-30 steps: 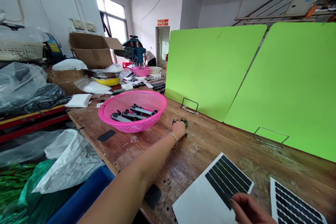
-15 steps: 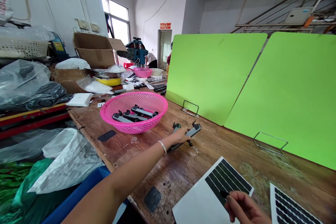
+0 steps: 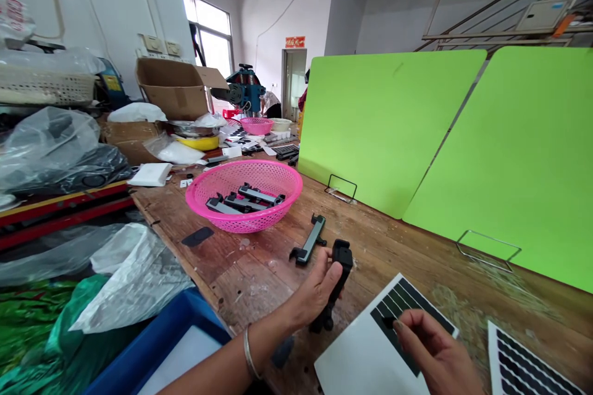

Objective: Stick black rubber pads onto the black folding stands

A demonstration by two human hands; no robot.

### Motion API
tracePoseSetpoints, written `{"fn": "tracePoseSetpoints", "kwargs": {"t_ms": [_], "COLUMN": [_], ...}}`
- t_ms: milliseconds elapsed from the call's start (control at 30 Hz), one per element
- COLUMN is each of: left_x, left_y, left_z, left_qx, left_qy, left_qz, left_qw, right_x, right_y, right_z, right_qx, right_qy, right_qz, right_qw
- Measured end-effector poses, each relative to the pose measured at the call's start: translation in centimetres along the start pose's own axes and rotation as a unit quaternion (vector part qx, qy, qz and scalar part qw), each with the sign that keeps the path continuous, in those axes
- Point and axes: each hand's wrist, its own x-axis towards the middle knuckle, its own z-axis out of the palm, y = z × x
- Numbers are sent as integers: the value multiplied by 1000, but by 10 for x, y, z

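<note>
Gripping a black bracket (image 3: 343,256) round its middle, the left hand (image 3: 317,289) had thumb & fingers closed on it. The bracket was tilted, top end up, lower end at or just over the table (image 3: 259,271); couldn't tell which. The right hand (image 3: 435,352) sat at approx 4 o'clock from the left, fingertips down on the striped end of a white panel (image 3: 352,361). Couldn't tell if it pinched the panel or only pressed on it. A 2nd bracket (image 3: 308,239) lay flat at 12 o'clock from the left hand, apart from it. The pink basket (image 3: 200,205) was further out at 11 o'clock, w/ more of the same inside. A 2nd panel (image 3: 528,370) lay at 3 o'clock from the right hand. Risks, imo: held by the middle only, the bracket could twist in the grip & knock or scratch the white panel's dark strips just beside it. That panel also lay close to the table's near edge, so a hard push could slide it off.
</note>
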Motion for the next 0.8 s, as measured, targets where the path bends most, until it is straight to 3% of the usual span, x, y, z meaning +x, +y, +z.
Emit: {"fn": "tracePoseSetpoints", "kwargs": {"t_ms": [100, 267, 533, 800], "left_x": [-8, -16, -28, -22], "left_y": [-7, -2, -3, -19], "left_z": [5, 10, 6, 15], "left_qx": [-18, 39, 96, 19], "left_qy": [-16, 8, -10, -29], "left_qz": [15, 24, -3, 62], "left_qw": [1000, 999, 995, 997], "right_x": [-2, 0, 15, 13], "right_y": [-20, -46, -62, -74], "right_z": [5, 8, 17, 18], "right_qx": [0, -3, 13, -16], "right_qy": [-11, -35, -135, -126], "right_qz": [3, -1, 5, -1], "right_qw": [1000, 999, 991, 992]}}
